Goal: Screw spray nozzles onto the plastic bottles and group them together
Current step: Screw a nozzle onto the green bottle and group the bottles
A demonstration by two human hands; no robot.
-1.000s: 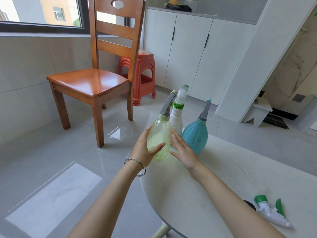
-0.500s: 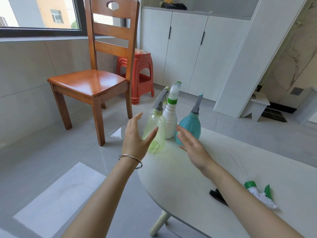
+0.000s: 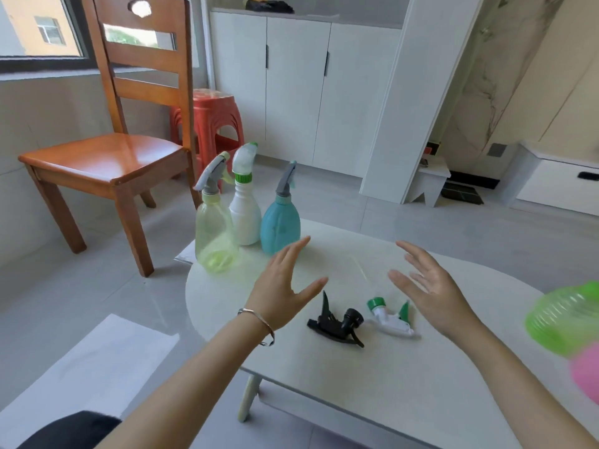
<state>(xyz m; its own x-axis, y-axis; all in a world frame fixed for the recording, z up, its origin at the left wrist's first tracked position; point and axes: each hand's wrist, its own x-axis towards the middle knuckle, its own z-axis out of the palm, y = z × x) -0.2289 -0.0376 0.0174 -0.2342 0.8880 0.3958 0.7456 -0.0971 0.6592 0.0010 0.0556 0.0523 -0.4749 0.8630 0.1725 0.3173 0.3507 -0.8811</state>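
The pale green bottle point(image 3: 214, 234) stands capped with a grey nozzle, out beyond the left fingertips. It touches the white bottle point(image 3: 245, 218), and the teal bottle point(image 3: 280, 226) is just beside that. A second ago both palms cupped this bottle as it was set down; half a second ago they opened off it; now they are well clear of it. I judge that three bottles are finished and grouped, and that attention is shifting to the loose parts.

The left hand point(image 3: 285, 286) hovers over the table point(image 3: 356, 384), palm turned inward, fingers straight and slightly spread, thumb splayed, holding nothing. Its longest fingertip ends near the base of the teal bottle in this view; whether it touches I cannot tell.

Just below the left thumb tip lies the black nozzle point(image 3: 337, 322) on its side. Next to it, under the right thumb, lies the white-and-green nozzle point(image 3: 390, 319). Both nozzles sit between the two hands and neither is touched.

The right hand point(image 3: 434, 286) mirrors the left: palm inward, fingers apart and relaxed, empty.

Well past the back of the right hand, a blurred green ribbed shape point(image 3: 564, 319) and a pink shape point(image 3: 586, 374) have come into view at the frame's edge. They are probably the bottles still waiting for these nozzles.
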